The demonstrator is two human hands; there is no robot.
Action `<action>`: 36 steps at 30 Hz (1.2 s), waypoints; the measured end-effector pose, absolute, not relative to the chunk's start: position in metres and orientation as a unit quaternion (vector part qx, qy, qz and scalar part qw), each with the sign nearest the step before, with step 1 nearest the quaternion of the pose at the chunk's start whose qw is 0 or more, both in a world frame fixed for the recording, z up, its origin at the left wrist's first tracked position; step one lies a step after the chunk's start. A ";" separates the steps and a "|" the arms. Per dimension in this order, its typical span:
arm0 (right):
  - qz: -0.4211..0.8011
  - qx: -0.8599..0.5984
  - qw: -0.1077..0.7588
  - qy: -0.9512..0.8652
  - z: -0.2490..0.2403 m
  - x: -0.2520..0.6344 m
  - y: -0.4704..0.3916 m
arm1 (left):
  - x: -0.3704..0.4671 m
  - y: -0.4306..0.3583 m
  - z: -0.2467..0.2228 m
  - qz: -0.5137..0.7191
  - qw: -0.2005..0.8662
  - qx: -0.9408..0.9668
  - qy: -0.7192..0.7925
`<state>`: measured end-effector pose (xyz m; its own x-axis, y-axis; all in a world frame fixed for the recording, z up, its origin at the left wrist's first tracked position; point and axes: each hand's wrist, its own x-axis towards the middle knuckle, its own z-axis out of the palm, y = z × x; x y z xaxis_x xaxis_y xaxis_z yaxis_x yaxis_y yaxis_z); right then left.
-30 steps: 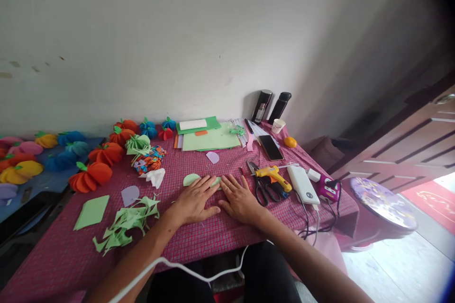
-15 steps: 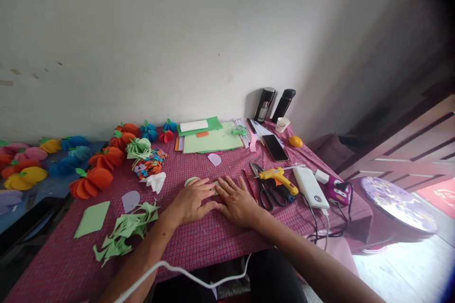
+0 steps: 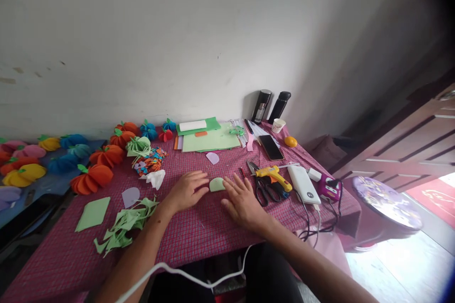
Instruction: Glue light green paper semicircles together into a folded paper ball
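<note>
A small pale green folded paper piece (image 3: 216, 184) lies on the red checked cloth between my hands. My left hand (image 3: 188, 191) rests left of it, fingers loosely spread, with nothing in it. The fingertips of my right hand (image 3: 244, 200) meet the paper's right edge; that hand lies spread and holds nothing. Beyond them is a lilac paper piece (image 3: 213, 158). Another lilac piece (image 3: 131, 197) and curly green scraps (image 3: 128, 227) sit to the left of my left forearm. Scissors (image 3: 263, 191) and a yellow glue gun (image 3: 273, 176) lie right of my right hand.
Paper pumpkins (image 3: 91, 179) crowd the left side. Green sheets (image 3: 213, 139) lie at the back near two black bottles (image 3: 262, 105). A phone (image 3: 271, 147), white power bank (image 3: 304, 184) and purple socket block (image 3: 330, 188) occupy the right. A white cable (image 3: 185, 272) crosses in front.
My hands have moved apart, uncovering the green paper between them. My left hand shifted left and my right hand slightly right. The view has shifted a little.
</note>
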<state>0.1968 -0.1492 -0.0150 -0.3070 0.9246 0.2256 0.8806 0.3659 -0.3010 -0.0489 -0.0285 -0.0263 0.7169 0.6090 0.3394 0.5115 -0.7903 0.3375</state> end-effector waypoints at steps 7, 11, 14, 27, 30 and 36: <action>0.080 -0.541 0.265 -0.794 -0.032 0.207 -0.203 | -0.070 -0.011 -0.032 0.154 0.060 0.871 0.463; 0.055 -0.553 0.273 -0.785 -0.045 0.203 -0.205 | -0.072 -0.012 -0.031 0.142 0.038 0.862 0.485; 0.056 -0.558 0.276 -0.781 -0.045 0.203 -0.204 | -0.069 -0.014 -0.029 0.142 0.045 0.864 0.480; 0.095 -0.539 0.364 -0.754 -0.043 0.218 -0.204 | -0.064 -0.017 -0.015 0.206 0.152 0.824 0.505; 0.010 -0.585 0.435 -0.685 -0.026 0.263 -0.193 | -0.065 -0.014 -0.015 0.204 0.203 0.799 0.528; -0.060 -0.789 0.182 -0.583 0.000 0.342 -0.154 | -0.066 -0.007 -0.020 0.220 0.227 0.798 0.512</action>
